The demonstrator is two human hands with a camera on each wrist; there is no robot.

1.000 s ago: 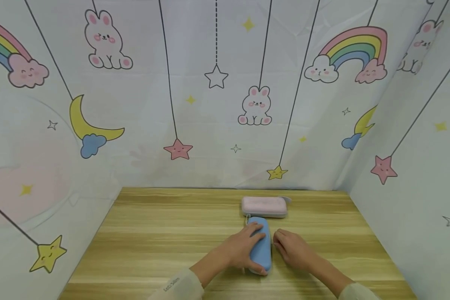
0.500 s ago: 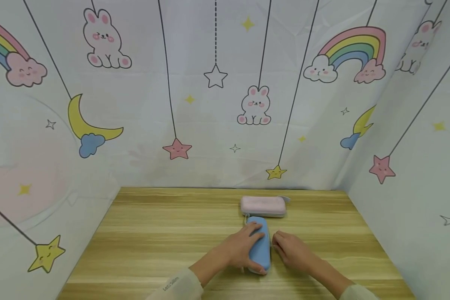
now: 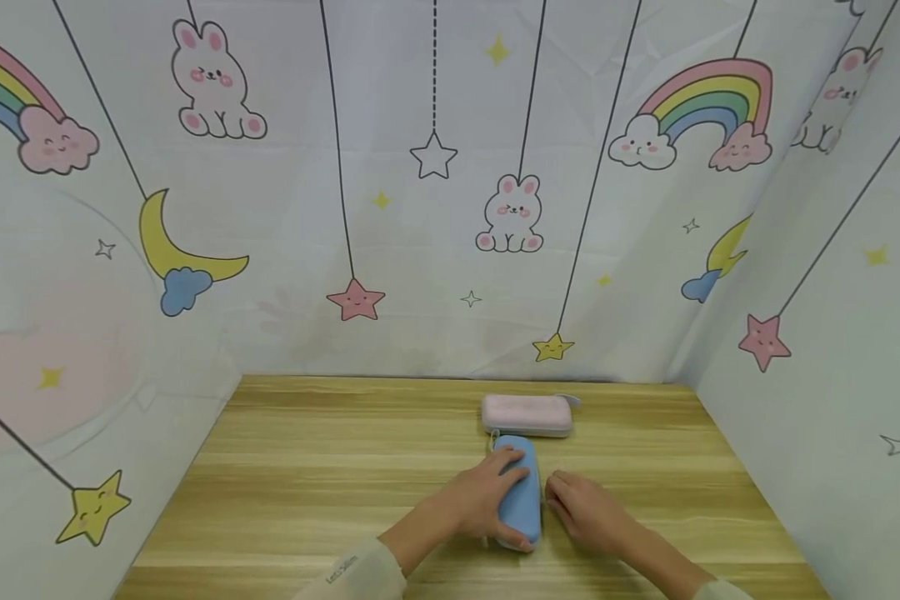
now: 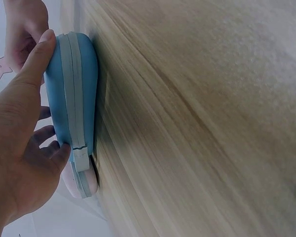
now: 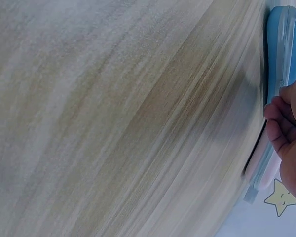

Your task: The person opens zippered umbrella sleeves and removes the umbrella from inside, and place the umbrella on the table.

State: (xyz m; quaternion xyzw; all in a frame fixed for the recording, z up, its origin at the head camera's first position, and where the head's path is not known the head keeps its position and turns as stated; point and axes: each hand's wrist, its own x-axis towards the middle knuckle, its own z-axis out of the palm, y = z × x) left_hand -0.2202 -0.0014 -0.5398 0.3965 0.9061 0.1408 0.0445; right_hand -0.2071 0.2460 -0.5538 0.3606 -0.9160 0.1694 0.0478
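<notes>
A blue zippered pencil case (image 3: pixel 521 504) lies lengthwise on the table, its rounded shell closed in the views. My left hand (image 3: pixel 483 500) grips it from the left, thumb at the near end and fingers spread over the top. In the left wrist view, a pale zipper band (image 4: pixel 75 94) runs around the case's side. At the case's right edge is my right hand (image 3: pixel 588 508), its fingers curled. In the right wrist view, thumb and forefinger pinch at the zipper slider (image 5: pixel 282 83); the pull itself is mostly hidden by the fingers.
A pink zippered case (image 3: pixel 527 415) lies crosswise just beyond the blue one, a pale loop at its right end. The wood-grain table (image 3: pixel 330 475) meets a white printed curtain (image 3: pixel 420 333) at the back and both sides.
My right hand has slid slightly toward me along the right side of the blue pencil case. The left hand and both cases stay where they were.
</notes>
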